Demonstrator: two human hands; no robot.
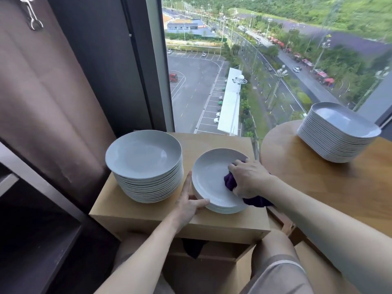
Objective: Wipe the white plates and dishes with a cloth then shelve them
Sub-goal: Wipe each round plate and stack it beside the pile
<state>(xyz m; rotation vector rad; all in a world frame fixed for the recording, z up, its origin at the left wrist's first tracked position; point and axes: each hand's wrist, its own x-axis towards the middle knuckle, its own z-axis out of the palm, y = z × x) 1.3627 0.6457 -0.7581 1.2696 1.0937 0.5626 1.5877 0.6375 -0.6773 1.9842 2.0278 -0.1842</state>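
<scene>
On the cardboard box (137,213), the left hand (189,206) grips the 7 o'clock rim of the short plate stack (224,209) while the right hand (249,179), clenched round the purple cloth (230,182), presses it into the top plate (209,177) at 3 o'clock; tall plate stack (148,179) at 10 o'clock; rectangular dishes (337,134) on the round table (307,187) at 2 o'clock.

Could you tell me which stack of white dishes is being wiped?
The short round stack on the box: the right hand holds a purple cloth in its top plate; the others are untouched.
</scene>
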